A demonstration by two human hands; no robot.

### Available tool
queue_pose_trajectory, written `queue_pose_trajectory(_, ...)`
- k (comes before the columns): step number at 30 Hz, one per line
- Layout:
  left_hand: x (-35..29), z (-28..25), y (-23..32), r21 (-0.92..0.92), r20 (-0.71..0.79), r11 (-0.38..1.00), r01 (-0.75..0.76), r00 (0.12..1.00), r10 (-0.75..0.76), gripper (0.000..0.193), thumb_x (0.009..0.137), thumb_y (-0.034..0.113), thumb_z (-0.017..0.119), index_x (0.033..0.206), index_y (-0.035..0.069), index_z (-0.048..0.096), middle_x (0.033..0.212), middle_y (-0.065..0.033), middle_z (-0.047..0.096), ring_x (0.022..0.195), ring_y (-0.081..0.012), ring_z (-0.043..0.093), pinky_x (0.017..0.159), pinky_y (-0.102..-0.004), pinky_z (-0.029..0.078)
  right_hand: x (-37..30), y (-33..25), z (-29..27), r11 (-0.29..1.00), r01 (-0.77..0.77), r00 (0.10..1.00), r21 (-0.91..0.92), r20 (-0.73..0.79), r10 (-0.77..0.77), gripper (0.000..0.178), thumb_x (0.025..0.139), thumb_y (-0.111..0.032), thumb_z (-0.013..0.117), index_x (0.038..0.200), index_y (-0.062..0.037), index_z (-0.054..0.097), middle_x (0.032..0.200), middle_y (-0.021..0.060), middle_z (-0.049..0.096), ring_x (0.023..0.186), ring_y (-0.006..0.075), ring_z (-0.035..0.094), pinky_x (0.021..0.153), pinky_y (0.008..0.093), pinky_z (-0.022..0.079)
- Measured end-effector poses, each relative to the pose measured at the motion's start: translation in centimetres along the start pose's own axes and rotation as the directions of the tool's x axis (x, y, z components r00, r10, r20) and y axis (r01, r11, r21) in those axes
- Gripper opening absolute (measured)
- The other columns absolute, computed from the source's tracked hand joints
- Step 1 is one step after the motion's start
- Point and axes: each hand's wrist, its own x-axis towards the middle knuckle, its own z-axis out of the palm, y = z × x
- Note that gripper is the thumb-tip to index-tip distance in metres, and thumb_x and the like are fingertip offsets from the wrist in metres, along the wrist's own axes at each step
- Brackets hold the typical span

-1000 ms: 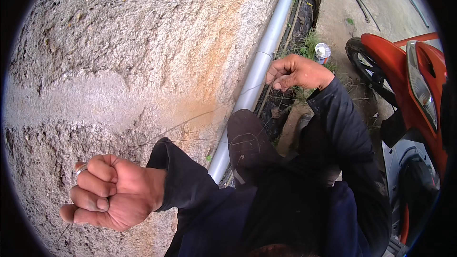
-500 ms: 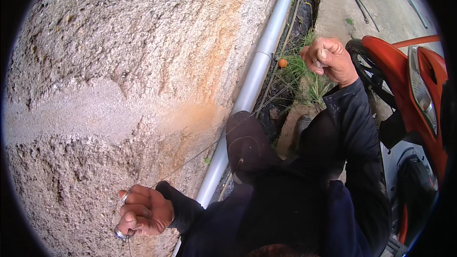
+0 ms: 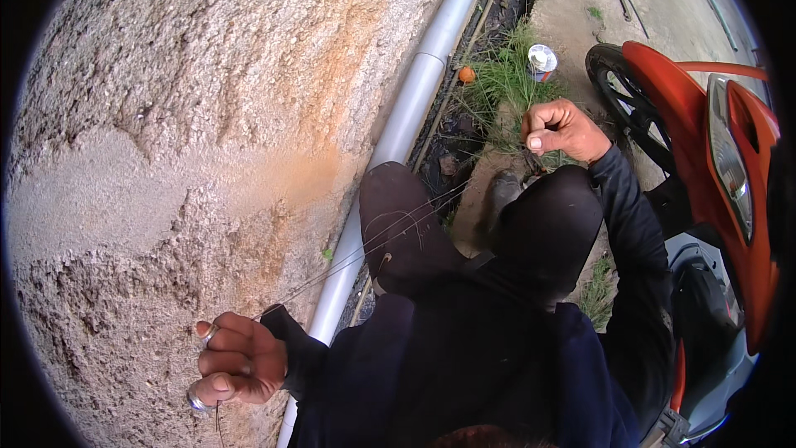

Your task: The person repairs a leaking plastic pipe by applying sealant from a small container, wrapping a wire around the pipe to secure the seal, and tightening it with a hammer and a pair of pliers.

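Wire [image 3: 348, 259], thin and dark, runs from your left hand [image 3: 249, 361] across your left knee [image 3: 385, 187] towards your right hand [image 3: 568, 131]. Your left fingers curl in around it, thumb pressed close, and a short end hangs below the thumb. Your right fingers meet in a narrow pinch, seemingly on the wire, though it fades against the ground there. You have two shiny bands [image 3: 210, 333] on the left fingers, one grey pipe [image 3: 427, 66], one orange ball [image 3: 467, 75], one white-topped tub [image 3: 542, 60] and one red motorcycle [image 3: 684, 99]. Rough wall [image 3: 166, 99] fills your left; grass [image 3: 497, 99] and concrete [image 3: 572, 8] lie to your right.
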Motion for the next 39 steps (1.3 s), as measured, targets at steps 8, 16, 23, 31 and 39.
queue_pose_trajectory(8, -1.2, 0.6, -0.9, -0.14, -0.123, 0.969, 0.204, 0.967, -0.222, 0.014, 0.105, 0.022, 0.048, 0.098, 0.012, 0.055, 0.059, 0.0023, 0.033, 0.052, -0.01, 0.029, 0.059, -0.0261, 0.039, 0.6, -0.5, 0.2, 0.991, -0.133, 0.991, -0.023, -0.027, 0.132, 0.009, 0.092, -0.007, 0.069, 0.088, -0.0004, 0.066, 0.082, 0.0031, 0.064, 0.076, 0.0108, 0.062, 0.069, 0.0283, 0.05)
queue_pose_trajectory(16, -10.8, 2.5, -0.9, -0.328, -0.363, 0.325, 0.887, 0.199, -0.91, 0.032, 0.104, 0.027, 0.055, 0.13, 0.008, 0.055, 0.103, -0.0086, 0.063, 0.1, -0.0242, 0.064, 0.095, -0.044, 0.051, -0.7, -1.6, -2.0, 0.461, 0.135, 0.99, -0.877, 0.102, -0.095, 0.014, 0.091, -0.012, 0.064, 0.097, 0.0, 0.059, 0.089, 0.0134, 0.059, 0.086, 0.0357, 0.061, 0.076, 0.044, 0.05)
queue_pose_trajectory(23, -8.4, 3.0, 1.2, 0.158, 0.514, -0.193, 0.968, -0.248, -0.821, 0.047, 0.103, 0.028, 0.054, 0.138, -0.004, 0.053, 0.145, -0.019, 0.052, 0.135, -0.0302, 0.05, 0.111, -0.0381, 0.04, 2.7, -7.4, 1.5, 0.024, 0.283, 0.952, -0.959, 0.277, -0.132, 0.014, 0.078, -0.009, 0.063, 0.089, -0.0037, 0.055, 0.088, 0.0121, 0.054, 0.086, 0.0326, 0.06, 0.073, 0.0437, 0.051)
queue_pose_trajectory(31, -9.6, 11.7, -12.7, -0.108, 0.51, 0.345, 0.932, 0.35, -0.786, 0.028, 0.093, 0.017, 0.069, 0.111, -0.004, 0.067, 0.104, -0.0109, 0.069, 0.091, -0.0167, 0.063, 0.091, -0.0356, 0.048, 5.2, -12.4, 5.1, 0.027, 0.39, 0.903, -0.921, 0.376, -0.208, 0.014, 0.083, -0.01, 0.064, 0.094, -0.0038, 0.059, 0.088, 0.0121, 0.057, 0.087, 0.0337, 0.062, 0.072, 0.0437, 0.051)
queue_pose_trajectory(39, -8.5, 12.6, -13.7, 0.285, 0.34, 0.609, 0.741, 0.516, -0.786, 0.015, 0.09, 0.011, 0.066, 0.09, -0.004, 0.069, 0.075, -0.011, 0.069, 0.072, -0.0147, 0.066, 0.069, -0.0314, 0.05, 7.1, -9.8, 4.5, -0.096, 0.323, 0.916, -0.942, 0.336, -0.218, 0.021, 0.09, -0.012, 0.064, 0.109, -0.0065, 0.065, 0.096, 0.0134, 0.068, 0.093, 0.0372, 0.065, 0.084, 0.0439, 0.053)
